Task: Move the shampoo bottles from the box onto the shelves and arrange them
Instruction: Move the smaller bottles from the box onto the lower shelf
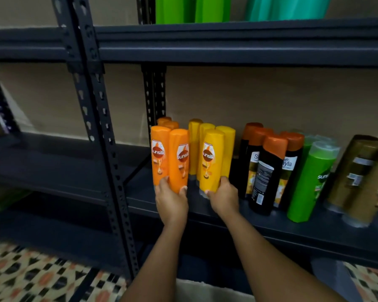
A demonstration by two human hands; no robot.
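My left hand point(171, 198) grips the base of an orange shampoo bottle point(179, 158) standing at the front of the dark shelf point(271, 225), beside a second orange bottle point(159, 153). My right hand point(224, 196) grips the base of a yellow shampoo bottle point(211, 160). Both bottles are upright. More orange bottles point(167, 123) and yellow bottles point(227, 147) stand behind them. The box shows only as a pale edge point(205, 290) at the bottom between my arms.
To the right on the same shelf stand black bottles with orange caps point(266, 171), a green bottle point(310, 182) and gold-brown bottles point(358, 177). Green and teal bottles point(205, 9) stand on the shelf above. Perforated uprights point(105, 127) divide the racks. Patterned floor point(31, 275) lies below.
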